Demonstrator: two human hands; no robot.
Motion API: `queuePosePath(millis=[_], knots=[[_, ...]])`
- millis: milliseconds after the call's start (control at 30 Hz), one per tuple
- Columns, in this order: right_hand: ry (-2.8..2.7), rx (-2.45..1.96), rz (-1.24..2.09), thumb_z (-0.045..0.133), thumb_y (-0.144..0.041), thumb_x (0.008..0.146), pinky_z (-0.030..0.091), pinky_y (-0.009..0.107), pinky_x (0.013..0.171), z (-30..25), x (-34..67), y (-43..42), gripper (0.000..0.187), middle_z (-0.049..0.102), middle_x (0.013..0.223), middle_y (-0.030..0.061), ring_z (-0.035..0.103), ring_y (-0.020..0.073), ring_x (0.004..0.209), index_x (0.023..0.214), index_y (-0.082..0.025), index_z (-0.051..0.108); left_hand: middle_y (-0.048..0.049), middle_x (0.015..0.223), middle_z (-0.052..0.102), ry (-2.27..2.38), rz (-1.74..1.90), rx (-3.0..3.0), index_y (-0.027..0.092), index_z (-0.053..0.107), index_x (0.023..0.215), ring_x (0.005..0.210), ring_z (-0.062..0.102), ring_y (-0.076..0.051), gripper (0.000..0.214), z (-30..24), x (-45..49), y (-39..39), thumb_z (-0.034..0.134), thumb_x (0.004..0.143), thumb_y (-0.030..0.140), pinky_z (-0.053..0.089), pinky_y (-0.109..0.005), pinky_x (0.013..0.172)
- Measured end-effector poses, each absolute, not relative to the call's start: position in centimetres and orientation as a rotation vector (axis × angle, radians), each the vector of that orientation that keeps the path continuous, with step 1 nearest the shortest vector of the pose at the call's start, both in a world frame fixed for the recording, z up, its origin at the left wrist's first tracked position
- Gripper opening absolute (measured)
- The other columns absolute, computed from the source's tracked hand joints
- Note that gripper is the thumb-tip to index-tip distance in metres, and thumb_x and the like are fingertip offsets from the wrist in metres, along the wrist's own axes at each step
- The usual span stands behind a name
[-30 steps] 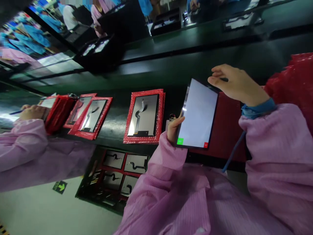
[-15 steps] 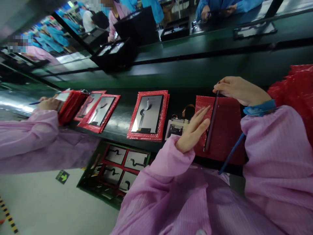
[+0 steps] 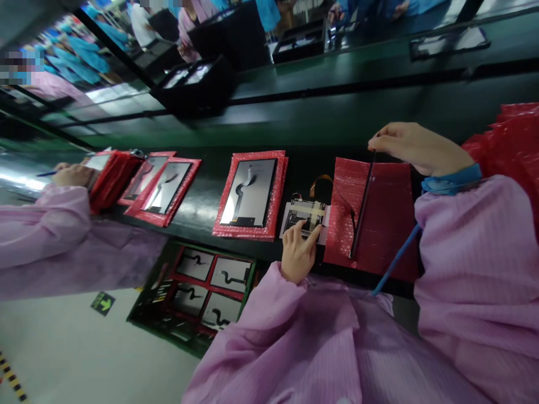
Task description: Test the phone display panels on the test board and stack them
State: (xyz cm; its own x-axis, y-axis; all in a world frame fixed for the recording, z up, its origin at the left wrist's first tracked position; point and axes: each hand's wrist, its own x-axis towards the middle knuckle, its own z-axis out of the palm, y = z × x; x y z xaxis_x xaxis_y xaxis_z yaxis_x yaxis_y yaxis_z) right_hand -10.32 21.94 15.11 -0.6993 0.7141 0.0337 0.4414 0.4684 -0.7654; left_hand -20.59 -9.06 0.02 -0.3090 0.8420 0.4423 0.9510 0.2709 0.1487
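Observation:
My right hand (image 3: 410, 147) pinches the top end of a thin display panel (image 3: 364, 207), which stands edge-on over a red bubble-wrap sheet (image 3: 389, 224). A dark flex cable (image 3: 350, 212) hangs off the panel's left side. My left hand (image 3: 298, 255) lies over a small circuit board (image 3: 309, 209) just left of the sheet. Its index finger and thumb are stretched apart with the tips at the board, while the other fingers curl in. An orange ribbon cable (image 3: 320, 178) arches up from behind the board.
Further left, display panels (image 3: 256, 193) lie on red bubble wrap along the dark bench (image 3: 202, 207). A green crate (image 3: 147, 331) of panels stands below. Red bubble-wrap bags (image 3: 511, 146) pile at the right. A co-worker's hand (image 3: 73, 175) is at the far left.
My left hand has left the panel's side and moved down and left onto the circuit board. My right hand still holds the panel upright, and its flex cable now shows.

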Motion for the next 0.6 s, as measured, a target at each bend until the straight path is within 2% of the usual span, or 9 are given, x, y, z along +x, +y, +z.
queuePosePath(millis=[100,233,300,367,467,533,600], knots=[[-2.39,-1.077,1.106,0.066,-0.042,0.091,0.046,0.038,0.086,15.5,-10.5,21.5,0.028,0.066,0.087,0.0052,0.054,0.0142,0.077,0.096,-0.015,0.07,-0.016,0.134,0.051,-2.248,-0.524,-1.657,0.026,0.066,0.133,0.112,0.051,-0.03,0.043,0.1,-20.7,-9.1,0.052,0.094,0.013,0.046,-0.045,0.095],[-2.414,-1.055,1.068,0.064,-0.041,0.091,0.047,0.041,0.088,15.4,-10.4,21.4,0.027,0.065,0.088,0.0047,0.053,0.0143,0.076,0.096,-0.015,0.069,-0.0157,0.136,0.053,-2.255,-0.497,-1.667,0.026,0.064,0.136,0.115,0.049,-0.031,0.045,-0.2,-20.7,-9.3,0.051,0.094,0.013,0.044,-0.046,0.097],[-2.364,-1.085,1.053,0.065,-0.036,0.089,0.049,0.041,0.087,15.5,-10.2,21.0,0.026,0.065,0.09,0.0046,0.056,0.0149,0.075,0.104,-0.015,0.068,-0.0152,0.138,0.053,-2.263,-0.517,-1.658,0.026,0.063,0.137,0.117,0.049,-0.031,0.045,-0.3,-20.7,-9.3,0.051,0.096,0.015,0.043,-0.046,0.1],[-2.287,-1.173,1.015,0.064,-0.03,0.088,0.051,0.042,0.087,15.9,-9.8,20.3,0.036,0.065,0.093,0.0063,0.061,0.0174,0.079,0.119,-0.014,0.063,-0.0149,0.14,0.052,-2.262,-0.557,-1.649,0.026,0.062,0.139,0.118,0.05,-0.03,0.043,-0.3,-20.6,-9.3,0.049,0.098,0.019,0.042,-0.045,0.101],[-2.295,-1.364,0.783,0.062,-0.023,0.087,0.05,0.047,0.096,17.0,-8.5,18.9,0.05,0.067,0.104,0.0146,0.065,0.0271,0.1,0.135,-0.007,0.055,-0.0158,0.139,0.054,-2.271,-0.593,-1.657,0.022,0.058,0.142,0.118,0.051,-0.029,0.042,-0.1,-20.6,-9.2,0.045,0.102,0.025,0.042,-0.045,0.102],[-2.367,-1.427,0.607,0.061,-0.015,0.086,0.045,0.049,0.105,17.6,-7.1,18.3,0.054,0.066,0.116,0.021,0.06,0.0331,0.118,0.138,-0.002,0.053,-0.0171,0.137,0.055,-2.294,-0.6,-1.66,0.019,0.057,0.143,0.118,0.051,-0.029,0.043,0.0,-20.6,-9.2,0.041,0.104,0.028,0.042,-0.045,0.103],[-2.388,-1.457,0.553,0.06,-0.01,0.085,0.043,0.05,0.108,17.8,-5.4,18.1,0.057,0.065,0.122,0.0233,0.058,0.0341,0.123,0.141,-0.001,0.052,-0.0183,0.138,0.054,-2.315,-0.591,-1.678,0.02,0.055,0.146,0.119,0.051,-0.03,0.046,0.0,-20.7,-9.2,0.039,0.105,0.033,0.042,-0.047,0.103]])
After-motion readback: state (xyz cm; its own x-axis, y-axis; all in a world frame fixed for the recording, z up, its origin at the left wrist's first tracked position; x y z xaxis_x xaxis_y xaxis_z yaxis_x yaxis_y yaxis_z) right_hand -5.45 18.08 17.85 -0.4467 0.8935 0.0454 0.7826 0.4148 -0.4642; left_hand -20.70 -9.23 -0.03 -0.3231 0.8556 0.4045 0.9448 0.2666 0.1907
